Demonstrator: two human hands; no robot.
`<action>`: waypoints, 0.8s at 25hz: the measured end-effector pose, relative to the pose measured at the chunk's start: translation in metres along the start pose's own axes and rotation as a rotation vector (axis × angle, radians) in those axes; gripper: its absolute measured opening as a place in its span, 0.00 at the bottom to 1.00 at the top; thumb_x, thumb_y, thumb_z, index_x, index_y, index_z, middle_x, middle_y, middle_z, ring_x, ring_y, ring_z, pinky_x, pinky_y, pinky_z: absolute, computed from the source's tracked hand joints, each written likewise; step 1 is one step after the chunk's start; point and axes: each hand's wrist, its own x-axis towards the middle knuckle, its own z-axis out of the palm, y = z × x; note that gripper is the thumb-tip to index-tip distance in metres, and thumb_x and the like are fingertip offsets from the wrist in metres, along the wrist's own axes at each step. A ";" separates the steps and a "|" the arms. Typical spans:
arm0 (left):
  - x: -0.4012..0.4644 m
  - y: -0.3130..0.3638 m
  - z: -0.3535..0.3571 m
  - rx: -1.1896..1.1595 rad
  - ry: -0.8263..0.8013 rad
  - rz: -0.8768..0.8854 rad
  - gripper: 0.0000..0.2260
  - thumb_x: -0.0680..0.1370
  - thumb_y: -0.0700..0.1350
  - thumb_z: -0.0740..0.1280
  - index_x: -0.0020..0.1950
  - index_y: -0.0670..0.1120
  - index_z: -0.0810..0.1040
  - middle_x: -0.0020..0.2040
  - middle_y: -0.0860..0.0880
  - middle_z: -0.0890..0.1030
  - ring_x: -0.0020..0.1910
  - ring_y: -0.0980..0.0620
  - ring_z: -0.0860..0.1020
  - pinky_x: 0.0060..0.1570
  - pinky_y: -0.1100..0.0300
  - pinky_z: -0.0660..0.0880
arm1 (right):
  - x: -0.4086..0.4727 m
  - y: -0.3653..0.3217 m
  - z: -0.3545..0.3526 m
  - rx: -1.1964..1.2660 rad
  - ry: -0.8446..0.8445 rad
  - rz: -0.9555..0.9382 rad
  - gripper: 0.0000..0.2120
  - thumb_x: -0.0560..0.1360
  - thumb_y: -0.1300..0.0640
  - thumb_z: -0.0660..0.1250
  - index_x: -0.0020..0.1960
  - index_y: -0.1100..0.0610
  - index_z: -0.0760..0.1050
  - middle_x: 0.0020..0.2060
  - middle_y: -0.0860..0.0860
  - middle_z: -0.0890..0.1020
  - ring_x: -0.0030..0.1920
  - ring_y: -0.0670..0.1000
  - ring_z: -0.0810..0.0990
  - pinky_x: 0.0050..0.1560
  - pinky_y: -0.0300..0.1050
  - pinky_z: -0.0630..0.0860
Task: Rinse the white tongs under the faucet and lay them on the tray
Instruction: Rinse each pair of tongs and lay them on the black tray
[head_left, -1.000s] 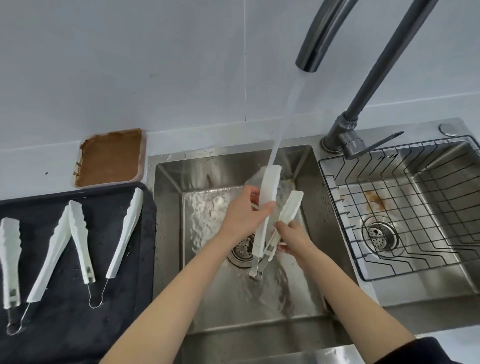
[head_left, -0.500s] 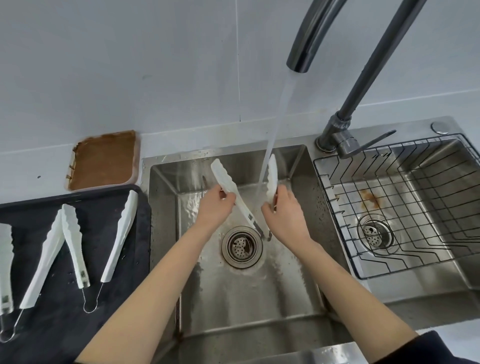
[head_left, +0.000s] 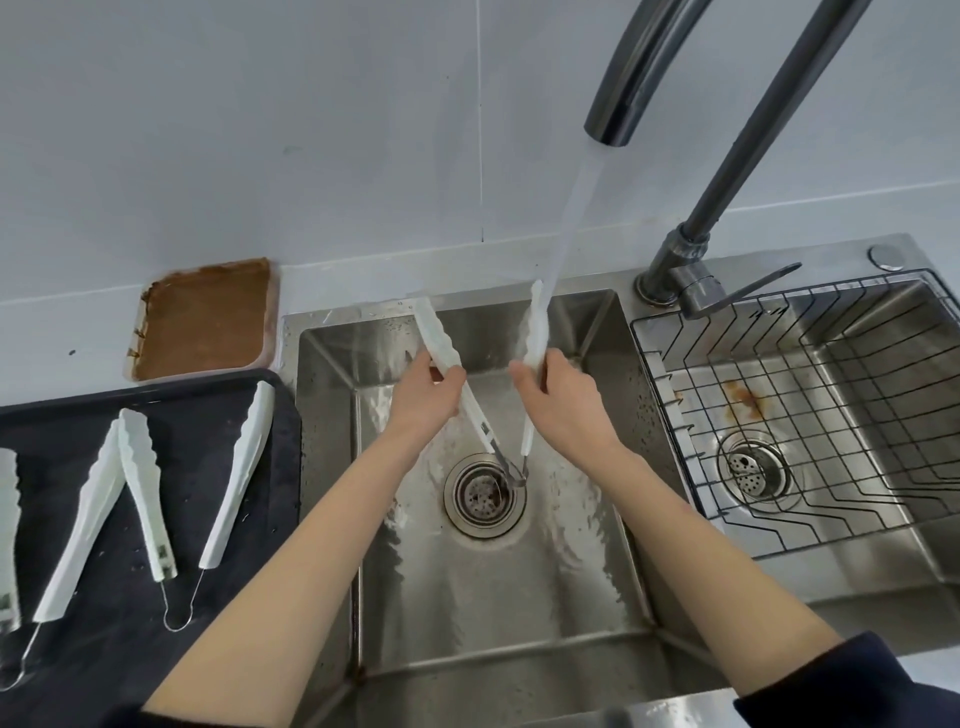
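White plastic tongs with scalloped blades (head_left: 440, 344) held spread in a V above the left basin of the stainless-steel double sink (head_left: 582, 613), blades pointing up and away, wire hinge loop hanging low just over the round steel drain strainer (head_left: 484, 494). Left hand (head_left: 423, 400): grip closed around the left blade near its middle. Right hand (head_left: 563, 405): grip closed around the right blade, whose upper part stands directly in the stream of water (head_left: 569, 208) falling from the dark metal gooseneck faucet (head_left: 631, 73); water sheets down that blade and across the basin floor. The left blade lies outside the stream.

Left of the sink, a black rectangular tray (head_left: 145, 649) rests on the table, bearing further white tongs: one pair (head_left: 140, 478) laid open in a V with its wire loop toward the viewer, another pair partly cut off at the left edge. Behind the tray, against the pale wall (head_left: 260, 130), a shallow square dish with a brown inner surface (head_left: 205, 317).

Right basin: black wire rack basket (head_left: 852, 415) seated inside, a rust-coloured stain on the steel beneath it, second drain strainer visible through the wires. Faucet base and lever handle stand between the two basins.
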 end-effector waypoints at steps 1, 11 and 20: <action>0.000 0.001 0.000 0.029 0.022 0.029 0.13 0.77 0.41 0.58 0.62 0.42 0.70 0.46 0.49 0.75 0.49 0.48 0.75 0.55 0.51 0.77 | -0.001 0.001 0.000 0.038 0.007 -0.006 0.11 0.79 0.51 0.56 0.51 0.60 0.66 0.33 0.49 0.73 0.39 0.53 0.77 0.33 0.45 0.71; -0.013 0.027 0.012 0.276 0.001 0.487 0.19 0.76 0.45 0.65 0.67 0.45 0.70 0.53 0.51 0.76 0.48 0.53 0.75 0.46 0.68 0.73 | 0.004 0.020 -0.003 0.407 0.079 0.131 0.11 0.78 0.60 0.57 0.57 0.64 0.70 0.45 0.54 0.82 0.49 0.54 0.81 0.41 0.37 0.82; -0.012 0.037 0.025 0.282 -0.069 0.499 0.19 0.76 0.44 0.65 0.67 0.46 0.70 0.56 0.51 0.79 0.50 0.56 0.77 0.51 0.69 0.74 | 0.006 0.031 -0.011 0.477 0.161 0.169 0.05 0.77 0.60 0.60 0.44 0.55 0.73 0.52 0.60 0.81 0.49 0.56 0.82 0.51 0.48 0.81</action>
